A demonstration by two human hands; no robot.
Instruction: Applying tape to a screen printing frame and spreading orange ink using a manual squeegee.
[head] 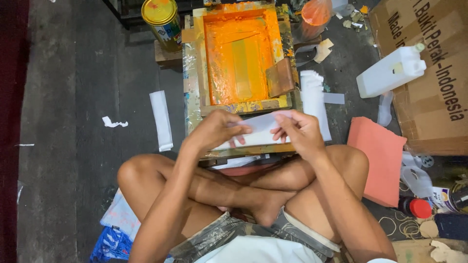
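A flat white paper strip (263, 130) is held at frame centre, pinched by left hand (214, 129) and right hand (300, 131), below the orange-inked wooden screen frame (239, 58). Edges should be kept square, ink untouched.

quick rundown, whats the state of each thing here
left hand: gripping the white paper strip
right hand: gripping the same strip
white paper strip: held flat over the frame's near edge
screen frame: coated in orange ink
yellow can: lid on
white jug: capped, on its side
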